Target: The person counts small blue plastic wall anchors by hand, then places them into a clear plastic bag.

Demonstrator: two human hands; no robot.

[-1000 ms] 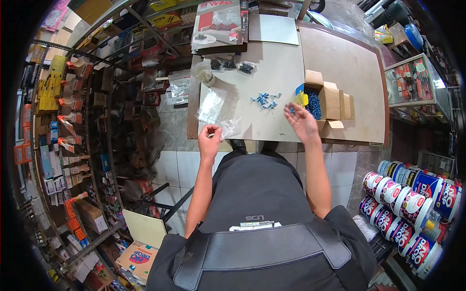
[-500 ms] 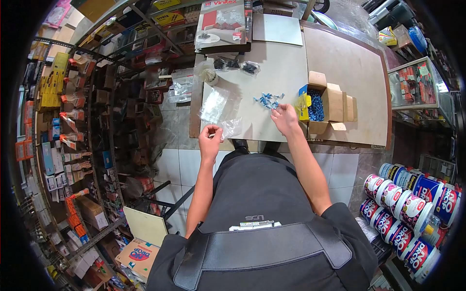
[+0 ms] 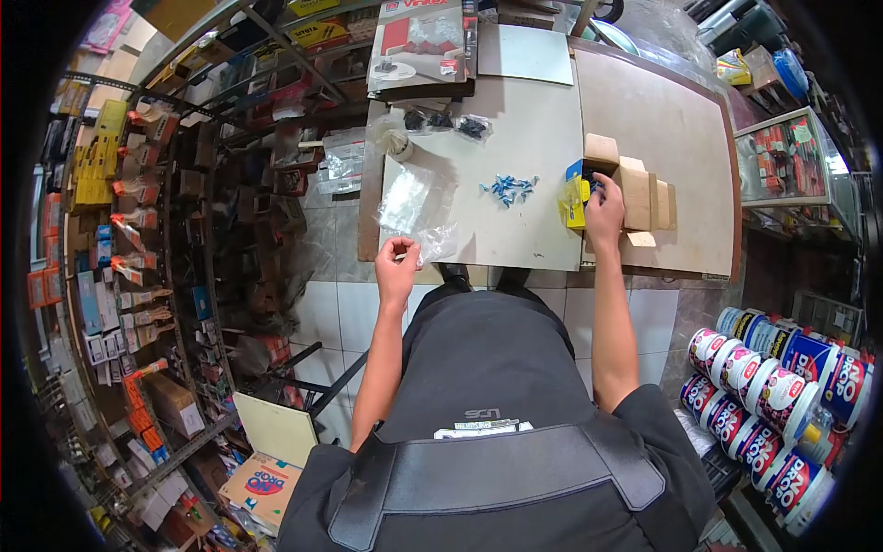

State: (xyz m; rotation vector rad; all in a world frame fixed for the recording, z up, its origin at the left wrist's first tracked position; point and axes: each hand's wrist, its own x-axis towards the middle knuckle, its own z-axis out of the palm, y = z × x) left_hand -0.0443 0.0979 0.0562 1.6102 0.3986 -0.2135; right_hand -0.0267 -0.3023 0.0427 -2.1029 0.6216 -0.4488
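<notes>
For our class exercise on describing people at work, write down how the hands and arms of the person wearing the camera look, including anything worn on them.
The left hand and right hand wear no gloves. The dark, plain-looking sleeves are short, leaving both forearms uncovered. No watch or bracelet is visible.

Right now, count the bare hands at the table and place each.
2: the left hand at the clear plastic bag, by the table's near edge; the right reaching into the open box.
</notes>
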